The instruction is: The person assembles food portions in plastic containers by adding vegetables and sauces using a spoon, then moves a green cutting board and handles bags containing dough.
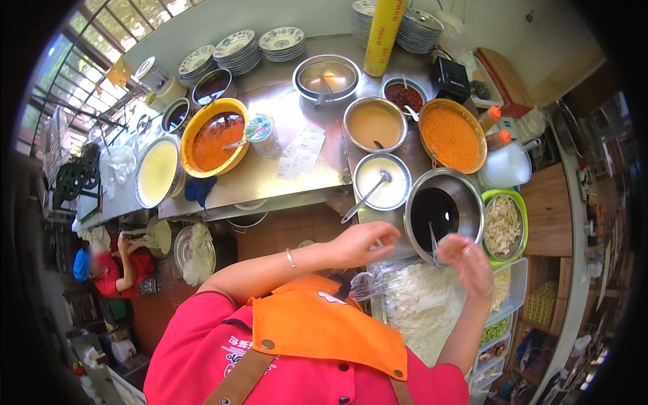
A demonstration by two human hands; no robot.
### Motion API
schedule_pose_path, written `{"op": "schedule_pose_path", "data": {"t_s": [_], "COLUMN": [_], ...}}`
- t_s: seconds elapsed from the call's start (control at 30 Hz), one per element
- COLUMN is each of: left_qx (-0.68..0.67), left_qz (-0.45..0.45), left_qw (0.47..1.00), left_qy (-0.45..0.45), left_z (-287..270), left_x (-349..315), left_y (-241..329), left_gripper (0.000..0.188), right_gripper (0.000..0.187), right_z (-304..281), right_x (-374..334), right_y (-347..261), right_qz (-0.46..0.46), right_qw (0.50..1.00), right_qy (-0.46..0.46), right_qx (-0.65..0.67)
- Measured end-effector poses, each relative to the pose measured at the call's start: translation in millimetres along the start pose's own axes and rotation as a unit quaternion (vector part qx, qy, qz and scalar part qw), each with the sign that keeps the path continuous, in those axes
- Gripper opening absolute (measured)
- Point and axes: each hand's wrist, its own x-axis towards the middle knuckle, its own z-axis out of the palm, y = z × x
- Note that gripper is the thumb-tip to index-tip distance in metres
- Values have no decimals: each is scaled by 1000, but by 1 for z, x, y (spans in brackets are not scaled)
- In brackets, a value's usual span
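Observation:
My left hand (365,244) hovers in front of the bowl of white sauce (381,177), fingers loosely curled and apart, with nothing in it. My right hand (467,264) is raised beside the near rim of a steel bowl (474,223) of dark liquid. Its fingers are bent and somewhat smeared, so their grip cannot be made out. The handle of a utensil (433,236) stands in the dark liquid close to those fingertips; whether they touch is unclear. Below both hands lies a tub of pale shredded food (422,297), partly covered by clear plastic film (378,282).
A green-rimmed bowl (524,233) of pale shreds stands at the right. Farther back are brown sauce (374,125), an orange-sauce basin (452,135) and a yellow basin (236,165). Stacked plates (236,50) line the wall. At the left, a person in red (121,273) sits low.

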Motion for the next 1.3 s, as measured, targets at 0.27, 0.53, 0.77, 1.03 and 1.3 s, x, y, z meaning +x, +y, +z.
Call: {"op": "schedule_pose_path", "data": {"t_s": [0.27, 0.53, 0.77, 1.03, 1.3], "left_qx": [64, 161, 250, 76, 272], "left_qz": [217, 362, 369, 129, 473], "left_qw": [882, 826, 869, 727, 660], "left_qy": [-414, -400, -215, -670, -517], "left_z": [44, 105, 169, 253, 294], "left_x": [14, -11, 54, -16, -27], "left_y": [3, 12, 6, 86, 85], "left_gripper": [30, 12, 17, 34, 13], "right_gripper": [40, 46, 75, 55, 56], "right_z": [137, 201, 206, 170, 146], "right_x": [-130, -185, -227, -324, -354], "right_y": [113, 149, 190, 248, 240], "right_qz": [13, -90, -229, -183, -213], "right_qw": [967, 920, 868, 857, 840], "right_qy": [231, 345, 360, 409, 352], "right_qx": [108, 164, 253, 253, 353]}}
